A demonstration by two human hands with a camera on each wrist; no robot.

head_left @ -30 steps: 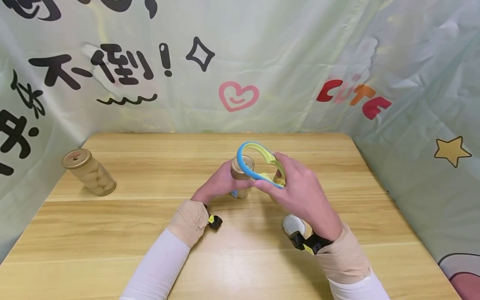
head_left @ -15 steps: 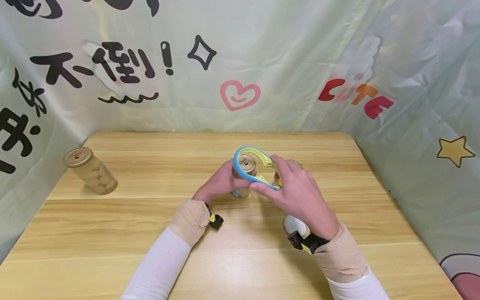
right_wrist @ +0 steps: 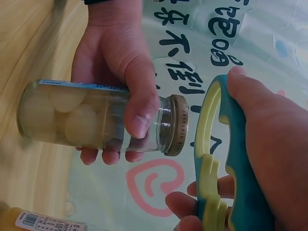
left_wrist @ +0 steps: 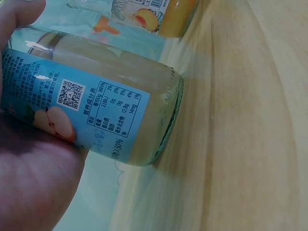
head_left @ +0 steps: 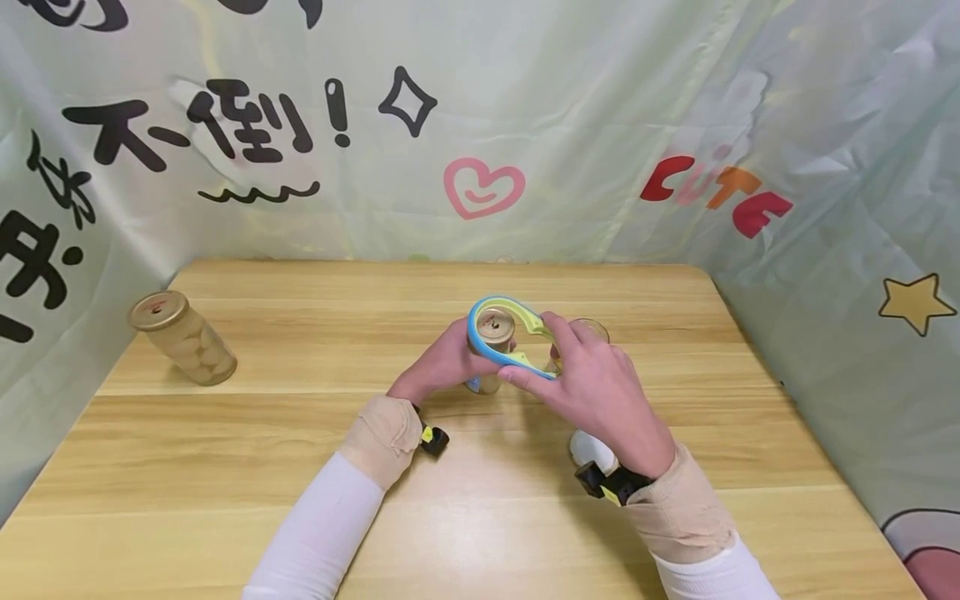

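My left hand (head_left: 444, 360) grips a glass jar (right_wrist: 67, 115) of pale fruit pieces around its body. The jar has a gold lid (head_left: 496, 325) and a blue label (left_wrist: 103, 113) with an apple on it. In my right hand (head_left: 603, 379) is a blue and yellow jar opener (right_wrist: 245, 168), pinched with the thumb on one side and fingers on the other. Seen from the head, the opener's loop surrounds the lid; in the right wrist view a gap shows between opener and lid. The jar's base is close to the wooden tabletop.
Another gold-lidded jar (head_left: 187, 337) stands at the table's left. Behind my right hand is a jar with a peach label (left_wrist: 149, 17). A white round object (head_left: 592, 450) lies under my right wrist. A printed curtain (head_left: 570, 108) borders the table.
The opener has moved slightly left and down, so its loop now frames the lid in the head view. The left hand keeps its grip on the jar.
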